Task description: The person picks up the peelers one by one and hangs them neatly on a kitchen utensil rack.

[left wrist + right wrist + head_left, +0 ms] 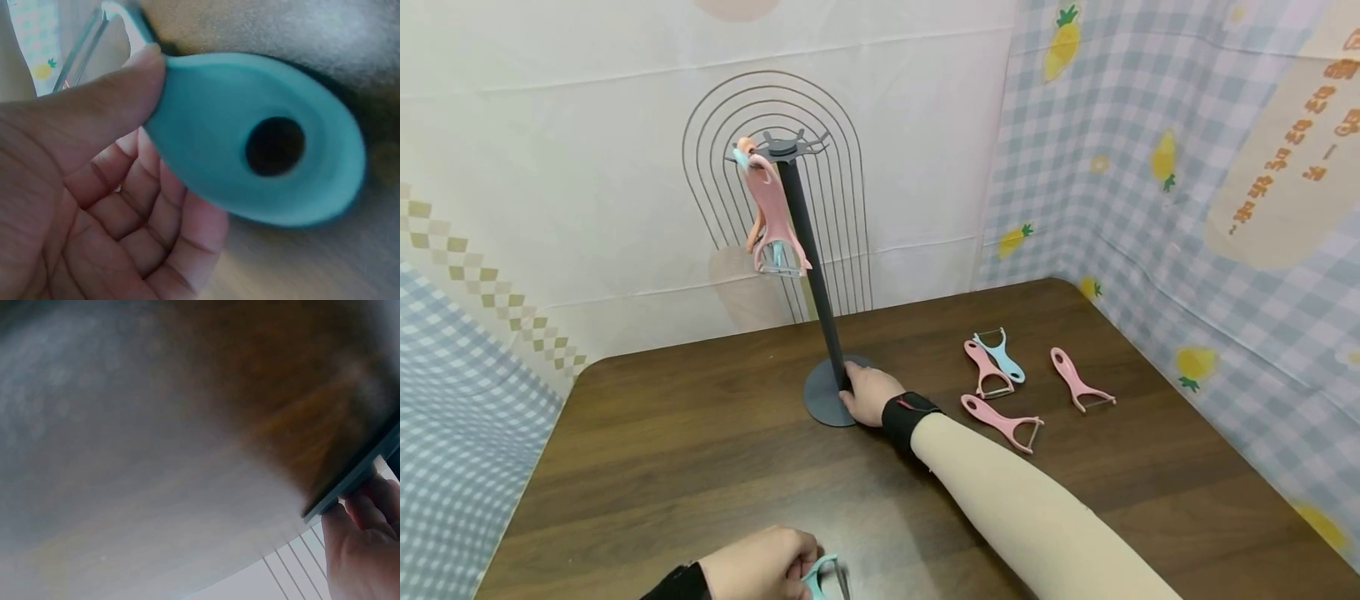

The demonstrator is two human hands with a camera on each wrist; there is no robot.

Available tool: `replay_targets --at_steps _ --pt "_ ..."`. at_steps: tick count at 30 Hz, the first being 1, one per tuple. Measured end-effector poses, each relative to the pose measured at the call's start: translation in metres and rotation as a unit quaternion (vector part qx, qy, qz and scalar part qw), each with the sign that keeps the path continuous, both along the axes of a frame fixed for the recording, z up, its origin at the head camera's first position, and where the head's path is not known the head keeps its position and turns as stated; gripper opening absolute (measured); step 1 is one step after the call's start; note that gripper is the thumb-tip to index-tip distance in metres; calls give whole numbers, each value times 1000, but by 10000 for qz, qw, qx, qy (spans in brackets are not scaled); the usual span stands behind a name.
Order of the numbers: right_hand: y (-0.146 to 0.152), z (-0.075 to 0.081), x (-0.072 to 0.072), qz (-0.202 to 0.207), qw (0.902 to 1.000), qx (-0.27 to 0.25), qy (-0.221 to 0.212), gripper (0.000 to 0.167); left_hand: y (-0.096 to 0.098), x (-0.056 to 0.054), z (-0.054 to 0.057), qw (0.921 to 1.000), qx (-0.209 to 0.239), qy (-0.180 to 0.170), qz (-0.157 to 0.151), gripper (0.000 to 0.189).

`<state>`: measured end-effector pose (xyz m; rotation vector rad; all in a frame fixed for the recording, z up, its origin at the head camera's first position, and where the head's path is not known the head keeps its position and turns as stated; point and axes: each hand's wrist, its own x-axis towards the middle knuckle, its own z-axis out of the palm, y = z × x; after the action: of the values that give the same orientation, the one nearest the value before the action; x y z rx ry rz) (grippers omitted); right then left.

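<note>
My left hand (763, 560), low in the head view, pinches a teal Y-shaped peeler (206, 119) between thumb and fingers. Its rounded handle with a hole points away from the palm in the left wrist view; the blade end lies past the thumb. At the foot of the dark grey hook stand (811, 250), my right hand (872, 396) holds the bottom of the pole, just above the round base (823, 400). From the stand's left hook hang a pink peeler (769, 200), an orange peeler (754, 233) and a light blue one, mostly hidden behind the pink.
On the table's right side a blue peeler (1006, 360) overlaps a pink peeler (981, 362). Two more pink peelers lie nearby, one in front (996, 417) and one farther right (1070, 375). A white curtain (587, 150) and a checked curtain (1120, 192) border the wooden table (662, 450).
</note>
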<state>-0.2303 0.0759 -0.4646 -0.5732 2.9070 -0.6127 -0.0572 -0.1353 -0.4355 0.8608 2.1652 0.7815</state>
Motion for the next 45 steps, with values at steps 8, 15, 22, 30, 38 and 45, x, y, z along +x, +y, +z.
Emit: replay_targets --at_steps 8,15,22,30,38,45 --pt "-2 1 0 42 10000 -15 85 54 8 -7 15 9980 426 139 451 20" --pt "-3 1 1 53 9999 15 117 52 12 -12 23 9924 673 464 922 11" --pt "-5 2 3 5 10000 33 84 53 12 -10 25 9874 925 636 1116 11" --pt "-2 -1 2 -14 10000 61 59 54 16 -11 25 9800 1188 1030 1222 15" --pt "0 -2 0 40 9999 40 106 53 20 -15 33 9722 1315 1281 1453 14" --pt "0 -1 1 25 9999 8 146 52 21 -19 38 9621 1504 1558 1658 13"
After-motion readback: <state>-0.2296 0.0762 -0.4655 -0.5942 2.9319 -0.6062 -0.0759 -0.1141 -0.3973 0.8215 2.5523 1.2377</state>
